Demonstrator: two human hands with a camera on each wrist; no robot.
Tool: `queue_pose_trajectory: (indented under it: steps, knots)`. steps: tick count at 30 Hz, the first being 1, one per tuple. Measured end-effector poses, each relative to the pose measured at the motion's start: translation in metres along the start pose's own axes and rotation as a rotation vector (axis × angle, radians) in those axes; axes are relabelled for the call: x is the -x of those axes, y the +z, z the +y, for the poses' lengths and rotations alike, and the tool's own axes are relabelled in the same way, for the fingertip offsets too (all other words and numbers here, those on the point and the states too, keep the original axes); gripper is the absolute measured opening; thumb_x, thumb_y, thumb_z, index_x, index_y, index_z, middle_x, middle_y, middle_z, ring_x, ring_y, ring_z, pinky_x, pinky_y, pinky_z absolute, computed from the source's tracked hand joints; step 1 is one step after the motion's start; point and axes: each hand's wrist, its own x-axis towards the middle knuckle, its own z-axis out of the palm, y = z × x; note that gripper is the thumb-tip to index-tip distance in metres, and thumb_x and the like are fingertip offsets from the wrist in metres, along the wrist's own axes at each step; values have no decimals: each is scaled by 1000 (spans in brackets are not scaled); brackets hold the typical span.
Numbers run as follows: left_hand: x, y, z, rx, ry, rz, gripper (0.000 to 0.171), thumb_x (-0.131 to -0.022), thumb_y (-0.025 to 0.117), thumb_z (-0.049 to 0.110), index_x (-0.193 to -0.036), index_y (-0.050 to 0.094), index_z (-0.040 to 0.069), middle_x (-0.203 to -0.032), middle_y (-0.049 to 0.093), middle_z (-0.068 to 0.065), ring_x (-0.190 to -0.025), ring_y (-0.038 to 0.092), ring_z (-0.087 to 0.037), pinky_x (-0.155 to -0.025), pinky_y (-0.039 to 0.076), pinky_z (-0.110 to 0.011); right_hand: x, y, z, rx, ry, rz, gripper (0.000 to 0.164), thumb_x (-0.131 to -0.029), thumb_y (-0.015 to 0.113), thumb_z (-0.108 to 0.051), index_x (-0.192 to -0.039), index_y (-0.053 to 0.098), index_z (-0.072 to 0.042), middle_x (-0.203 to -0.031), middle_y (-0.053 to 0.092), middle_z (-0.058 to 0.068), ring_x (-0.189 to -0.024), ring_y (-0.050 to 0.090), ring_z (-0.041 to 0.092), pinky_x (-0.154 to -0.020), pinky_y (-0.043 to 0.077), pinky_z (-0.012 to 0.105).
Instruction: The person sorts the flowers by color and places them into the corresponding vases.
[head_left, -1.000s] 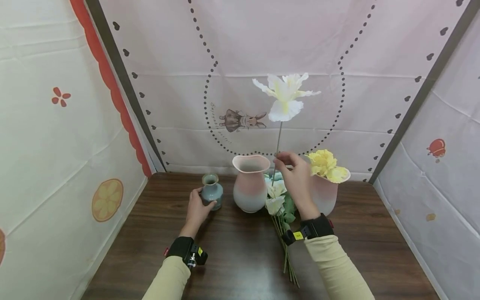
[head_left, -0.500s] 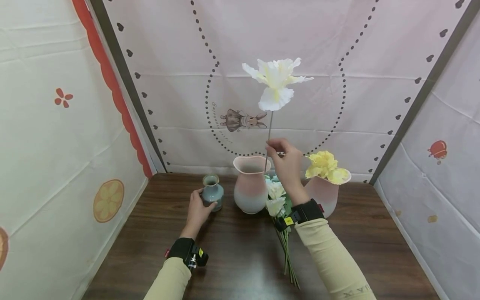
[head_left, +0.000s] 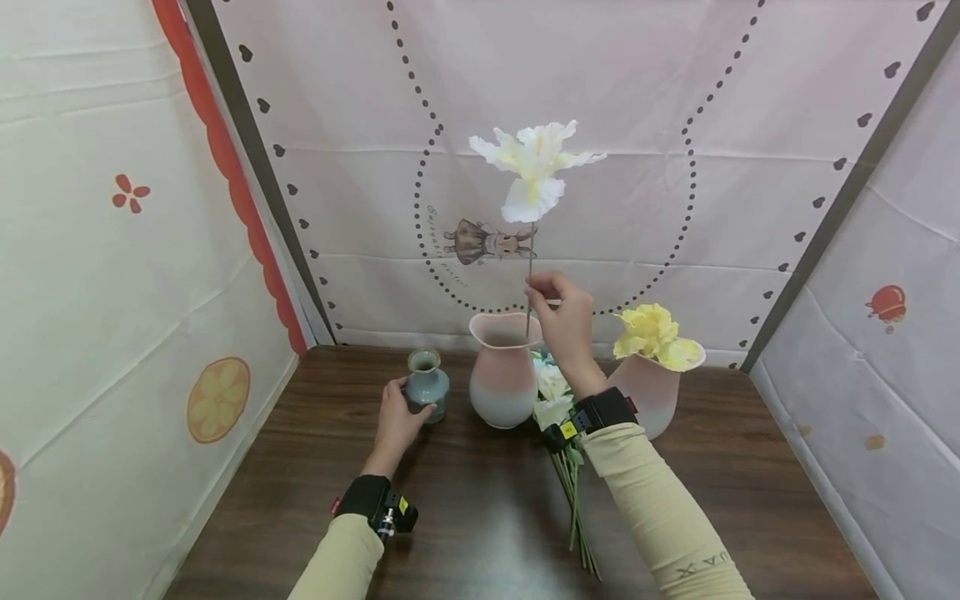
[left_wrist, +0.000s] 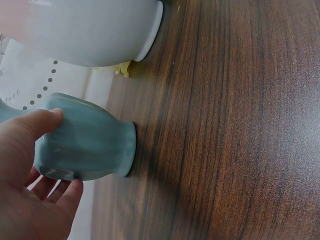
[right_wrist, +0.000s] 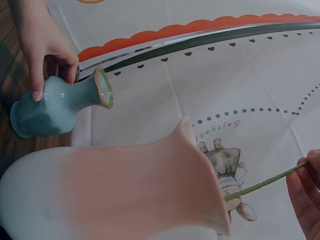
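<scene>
My right hand (head_left: 567, 333) pinches the thin stem of a white iris (head_left: 534, 171) with a yellow throat, holding it upright above the table. The green stem (right_wrist: 265, 183) ends right at the flared rim of the middle pink-and-white vase (head_left: 502, 387), overlapping its mouth in the head view. My left hand (head_left: 393, 421) grips a small blue-green vase (head_left: 431, 390) with a brown rim, thumb on one side and fingers round the other. In the left wrist view the small vase (left_wrist: 85, 140) stands with its base on the wooden table.
On the right, a second pink-and-white vase (head_left: 656, 396) holds a yellow ruffled flower (head_left: 651, 333). Between the two pink vases lies a bunch of white flowers (head_left: 553, 410), stems toward the front, partly hidden by my right wrist. Printed cloth walls (head_left: 360, 200) surround the wooden table (head_left: 480, 517).
My right hand has moved left and up with the iris, from above the flower bunch to the middle vase's mouth. The left hand has stayed on the small vase.
</scene>
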Motion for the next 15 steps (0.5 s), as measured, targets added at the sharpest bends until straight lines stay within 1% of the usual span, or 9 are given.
queue_pose_trajectory:
  steps: [5,15]
  knots:
    - [0,0,0,-1,7,4,75,-91,74,21,-146,29,-3,-146,36,-27,-136,43,-44,-112,41,-56,2,4,5,25,0,-6,12,-94,68,-8,-103,72,-3,-97,75,13,-85,72,25,-74,63,38]
    - [-1,1,0,-4,4,7,75,-90,75,20,-145,29,-3,-146,36,-27,-137,42,-44,-113,40,-56,6,6,10,38,8,-14,12,-93,69,-7,-103,72,-3,-96,75,13,-84,72,25,-73,62,39]
